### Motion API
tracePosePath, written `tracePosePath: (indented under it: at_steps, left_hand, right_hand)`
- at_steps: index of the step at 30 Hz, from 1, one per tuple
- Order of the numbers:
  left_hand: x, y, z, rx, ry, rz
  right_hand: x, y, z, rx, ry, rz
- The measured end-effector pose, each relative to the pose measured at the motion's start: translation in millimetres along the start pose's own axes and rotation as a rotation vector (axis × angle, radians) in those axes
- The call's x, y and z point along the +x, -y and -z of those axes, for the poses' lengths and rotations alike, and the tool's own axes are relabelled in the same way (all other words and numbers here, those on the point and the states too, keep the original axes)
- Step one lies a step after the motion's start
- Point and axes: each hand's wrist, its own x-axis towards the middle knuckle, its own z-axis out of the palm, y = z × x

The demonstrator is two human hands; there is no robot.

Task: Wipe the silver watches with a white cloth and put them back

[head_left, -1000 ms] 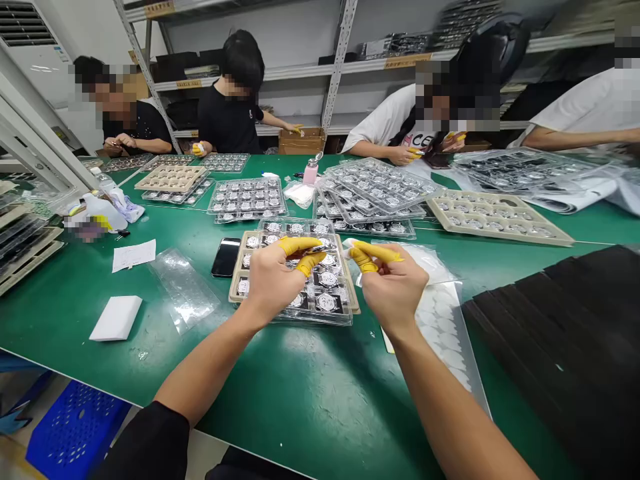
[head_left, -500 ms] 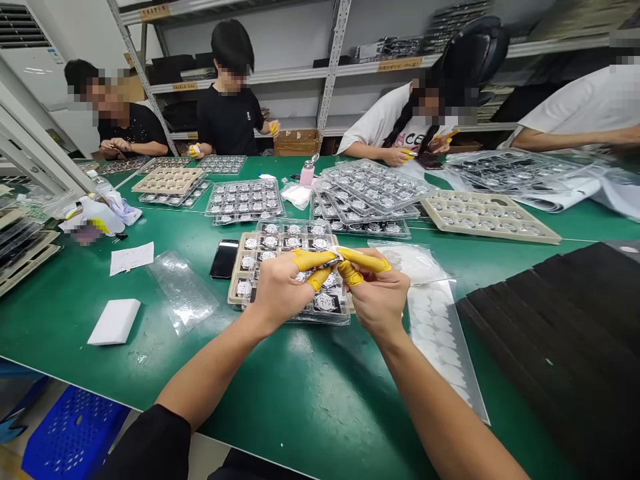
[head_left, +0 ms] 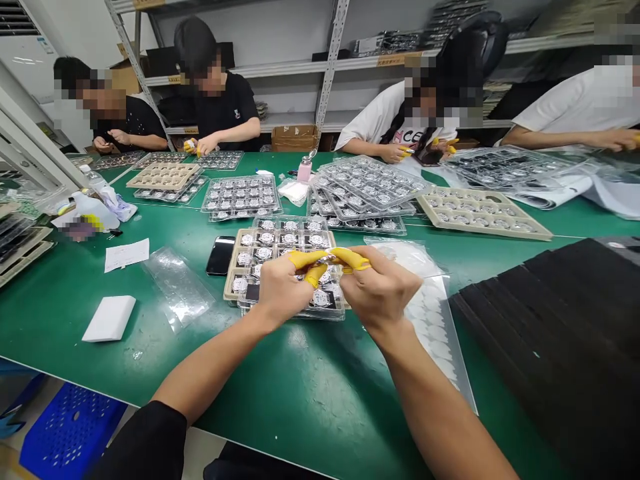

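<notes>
Yellow finger covers are on the fingers and thumb of my left hand (head_left: 281, 291), which pinches one side of a small shiny watch case (head_left: 328, 260). My right hand (head_left: 381, 288), its fingers curled and also in yellow covers, grips the other side. The fingers hide most of the piece. Both hands hover above a clear plastic tray (head_left: 295, 313) with rows of similar round watch cases on black squares. Beneath it lies a beige tray (head_left: 229, 288).
A phone (head_left: 221, 255), a clear bag (head_left: 179, 289) and a white block (head_left: 109, 319) lie left. On the right are a sheet of white discs (head_left: 434, 327) and black sheets (head_left: 545, 320). Stacked trays (head_left: 367, 183) and a pink bottle (head_left: 304, 169) stand behind. Several co-workers sit opposite.
My right hand has rolled, its thumb now hidden behind the curled fingers. The watch case stays between both hands. A co-worker in black has leaned down, hands together over a tray.
</notes>
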Motion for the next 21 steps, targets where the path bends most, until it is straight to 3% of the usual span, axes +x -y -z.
tracePosePath:
  at_steps: [2, 4, 7, 10, 13, 16, 21]
  left_hand:
    - [4, 0, -4, -0.244, 0.035, 0.277]
    - [9, -4, -3, -0.463, 0.025, 0.510]
    - [15, -14, 4, -0.642, -0.028, 0.687]
    - [18, -24, 11, -0.701, -0.028, 0.724]
    - [19, -28, 13, -0.710, -0.020, 0.707]
    - [17, -27, 11, -0.699, -0.021, 0.690]
    - [14, -24, 8, -0.692, -0.016, 0.671]
  right_hand:
    - [3, -1, 4, -0.100, 0.064, -0.068]
    - [6, -3, 7, -0.056, 0.115, -0.203]
    - [11, -10, 7, 0.320, 0.197, -0.501]
    - [13, -13, 1, 0.734, 0.222, -0.811]
    - [12, -9, -4, 0.918, 0.213, -0.990]
    - [11, -2, -5, 0.994, 0.215, -1.030]
    - [14, 4, -1, 1.011, 0.311, -0.969]
